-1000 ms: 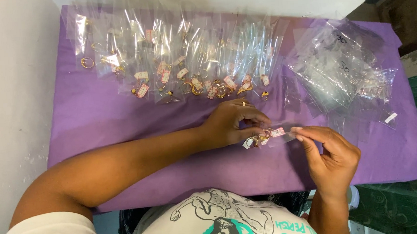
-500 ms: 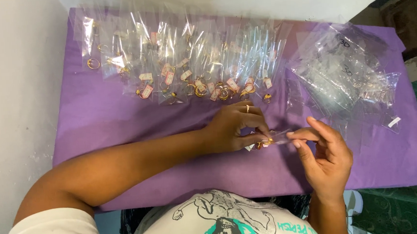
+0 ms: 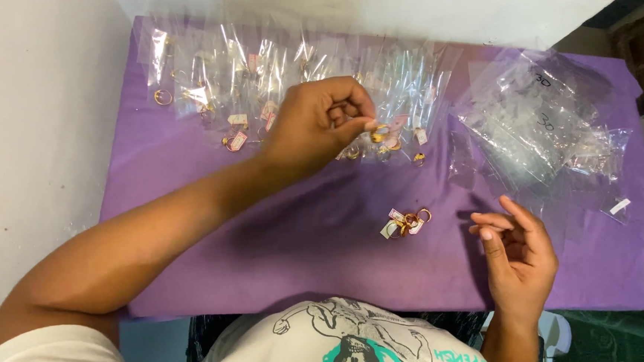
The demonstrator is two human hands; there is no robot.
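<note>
While our left hand (image 3: 318, 125) hovers over the far half of the desk (image 3: 311, 241), its thumb and forefinger are pinched together at the fingertips; whether anything small sits between them, we cannot tell. Just beyond it lies a row of clear plastic sleeves (image 3: 278, 72), overlapping side by side across the purple cloth, most holding a gold ring with a small pink-and-white tag at the near end; each sleeve's long axis runs away from us toward the wall. One gold ring (image 3: 163, 97) shows in the sleeve at the far left.

Nearer to us, a small cluster of tagged gold rings (image 3: 406, 222) lies loose on the cloth, outside any sleeve, between our two hands and touched by neither. The cluster stretches left to right, tags toward the left, rings toward the right.

Our right hand (image 3: 519, 255) rests at the near edge of the desk, palm turned inward, fingers loosely curled and apart, holding nothing. Beyond it, at the right, sits a heap of clear bags (image 3: 542, 123), crumpled and overlapping; what they hold is not clear.
</note>
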